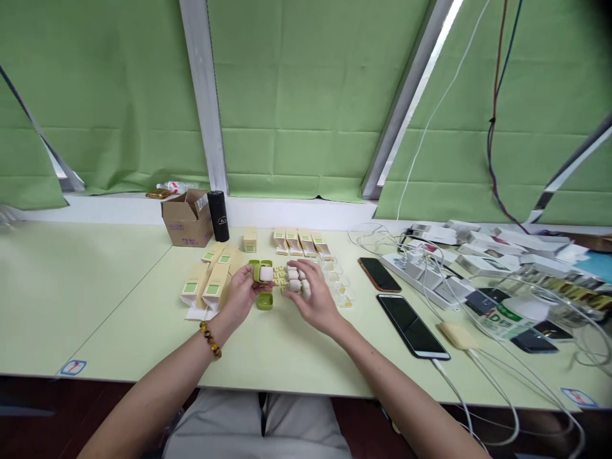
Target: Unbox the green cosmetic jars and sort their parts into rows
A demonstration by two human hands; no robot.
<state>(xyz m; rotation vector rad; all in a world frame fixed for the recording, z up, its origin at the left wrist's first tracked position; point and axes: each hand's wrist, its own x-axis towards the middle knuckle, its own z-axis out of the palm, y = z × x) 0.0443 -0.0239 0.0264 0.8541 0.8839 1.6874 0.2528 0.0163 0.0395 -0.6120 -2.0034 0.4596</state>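
Observation:
My left hand [240, 294] has its fingers closed on a small green case [257, 271], which has a whitish block [266, 274] in it. Just below it, an open green case part [264, 301] rests on the table. My right hand [314, 301] is spread, thumb and fingers apart, over a group of whitish rounded pieces [293, 275]; I see nothing held in it. Between the hands are several small yellow-green pieces [279, 275]. Clear plastic shells [340, 291] lie beyond my right fingers. Cream cartons with green labels [218, 280] lie left of my left hand.
More cream cartons [300, 242] line the back, near a cardboard box [187, 220] and a black cylinder [218, 217]. On the right are two phones [414, 325], a power strip [425, 280], tangled white cables, white boxes [488, 262] and a bottle [514, 315].

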